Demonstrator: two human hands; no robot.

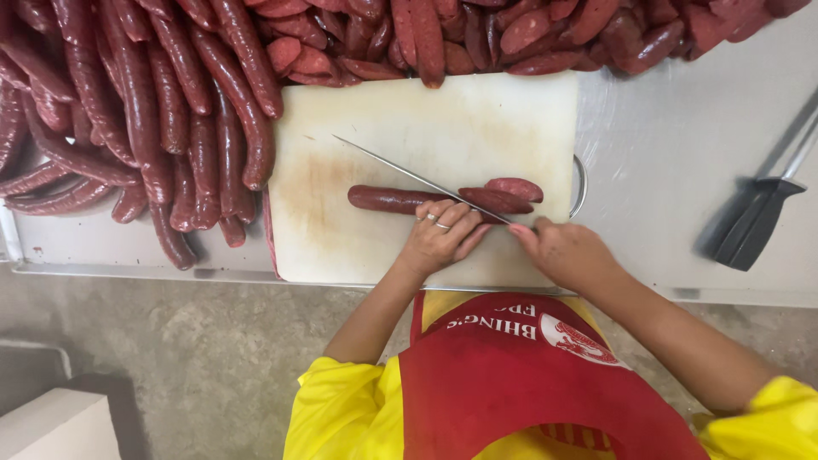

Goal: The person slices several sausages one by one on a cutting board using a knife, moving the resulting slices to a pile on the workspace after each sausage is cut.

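A: Step in hand, as I judge it: slicing a sausage on the white cutting board [383, 111]. The left hand [443, 237] lies on the dark red sausage [388, 199], fingers curled over its right part, pinning it to the board. The right hand [567, 251] is closed around the knife handle, which it hides; the long thin knife [409, 173] runs up and left across the sausage at a slant.

B: Where is the cut?

A: Just right of the left fingertips. One slanted cut piece [514, 187] lies beside the sausage's end, touching it or nearly so.

B: How to do it well?

A: My judgement: keep the left fingertips tucked back from the blade, hold the same slant for even slices, and steady the sausage so it does not roll.

B: Containers?

A: No bowl or tub. The steel table [682, 145] carries everything. A heap of whole sausages [145, 111] lies left of the board, some overlapping its corner. A pile of slanted slices [545, 34] lies along the board's far edge. A black-handled tool [758, 217] rests well apart on the right; its working end runs out of view.
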